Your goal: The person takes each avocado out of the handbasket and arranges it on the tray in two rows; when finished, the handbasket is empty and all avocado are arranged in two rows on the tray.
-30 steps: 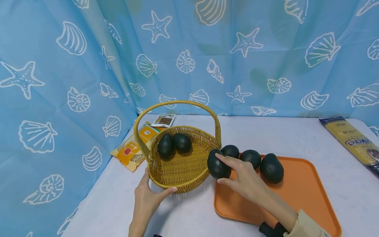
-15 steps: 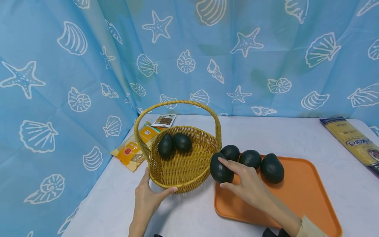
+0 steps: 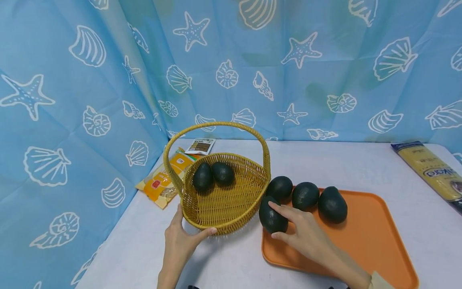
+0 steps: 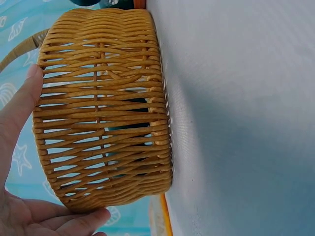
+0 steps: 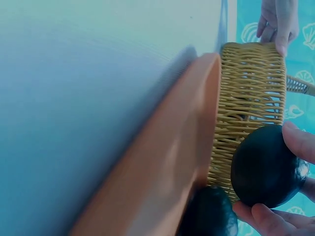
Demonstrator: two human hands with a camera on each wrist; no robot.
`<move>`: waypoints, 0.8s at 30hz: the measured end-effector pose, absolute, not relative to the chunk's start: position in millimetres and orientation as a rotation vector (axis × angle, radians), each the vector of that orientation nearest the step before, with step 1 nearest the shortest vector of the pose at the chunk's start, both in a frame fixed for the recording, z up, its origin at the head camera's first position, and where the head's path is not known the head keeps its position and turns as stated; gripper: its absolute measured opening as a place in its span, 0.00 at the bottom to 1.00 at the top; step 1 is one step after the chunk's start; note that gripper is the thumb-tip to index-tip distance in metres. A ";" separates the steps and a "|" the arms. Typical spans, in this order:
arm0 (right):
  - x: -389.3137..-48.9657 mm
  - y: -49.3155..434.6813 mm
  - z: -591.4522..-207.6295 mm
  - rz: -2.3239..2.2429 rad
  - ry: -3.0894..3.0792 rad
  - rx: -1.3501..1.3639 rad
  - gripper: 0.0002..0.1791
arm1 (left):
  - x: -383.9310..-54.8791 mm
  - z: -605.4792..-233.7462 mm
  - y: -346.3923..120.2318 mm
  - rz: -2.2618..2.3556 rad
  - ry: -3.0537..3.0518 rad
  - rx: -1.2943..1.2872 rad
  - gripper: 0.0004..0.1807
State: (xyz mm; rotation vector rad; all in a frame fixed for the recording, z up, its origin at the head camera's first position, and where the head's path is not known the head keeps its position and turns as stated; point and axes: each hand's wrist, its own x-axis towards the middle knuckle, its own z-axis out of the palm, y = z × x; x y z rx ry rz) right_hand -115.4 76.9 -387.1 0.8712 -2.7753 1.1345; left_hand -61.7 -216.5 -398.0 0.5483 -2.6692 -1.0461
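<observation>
My right hand (image 3: 306, 233) holds a dark green avocado (image 3: 271, 216) between thumb and fingers, over the left edge of the orange tray (image 3: 364, 241). In the right wrist view that avocado (image 5: 266, 167) appears beside the basket's wall, higher than the tray rim. Three more avocados (image 3: 332, 204) lie along the tray's far left part. Two avocados (image 3: 203, 177) rest together at the back left inside the yellow wicker basket (image 3: 223, 206). My left hand (image 3: 180, 237) grips the basket's near left side, thumb on the front rim (image 4: 42, 83) and fingers spread round the wall.
Behind the basket's left side lie an orange-and-yellow food packet (image 3: 164, 180) and a small white-and-brown sachet (image 3: 200, 146). A long yellow pasta bag (image 3: 431, 170) lies at the table's far right. A blue shell-print curtain (image 3: 231, 72) rises behind and to the left.
My right hand, with the avocado, has moved nearer to me and slightly right, away from the basket rim and over the tray's corner. My left hand and the basket stay in place.
</observation>
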 end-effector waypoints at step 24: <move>-108.2 79.5 -411.2 1.058 -2.727 0.916 0.37 | -62.2 -398.2 -216.1 -1.043 -2.669 0.549 0.70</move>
